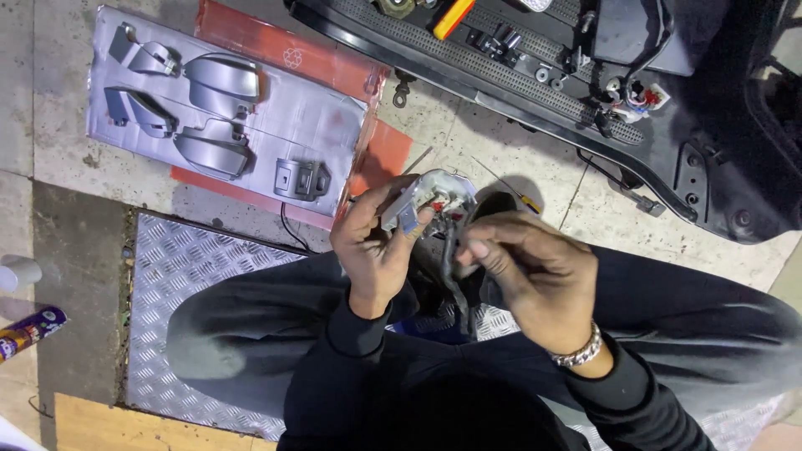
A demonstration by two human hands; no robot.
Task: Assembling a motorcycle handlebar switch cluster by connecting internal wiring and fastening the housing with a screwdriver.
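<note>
Head view: person sits on the floor, knees spread, both hands up at centre frame. Left hand (376, 246) has its grip closed round a silver switch housing (434, 196), thumb on top, fingers wrapped underneath, palm turned inward, wrist bent a bit back. Right hand (526, 267) is just beside it, fingers curled and pinched shut on the dark cable bundle (455, 276) that hangs from the housing down betw. the knees; bracelet (579, 351) at that wrist. Housing sits above the lap, near the middle, close to the face.

To do this well, I'd judge: keep the left grip firm but off the small red/white connectors inside, hold the housing steady w/ its open side toward the eyes, and let the right fingers work the wires close to where they enter, not tugging far down the bundle, so nothing pulls loose.

Far left on the floor: grey-sprayed cardboard (317, 125) w/ painted silver parts (221, 79) laid out. Far right: black scooter body panel (518, 75) w/ loose wiring. Near left: chequer-plate sheet (192, 267) under the legs, spray can (29, 330) at the left edge.
</note>
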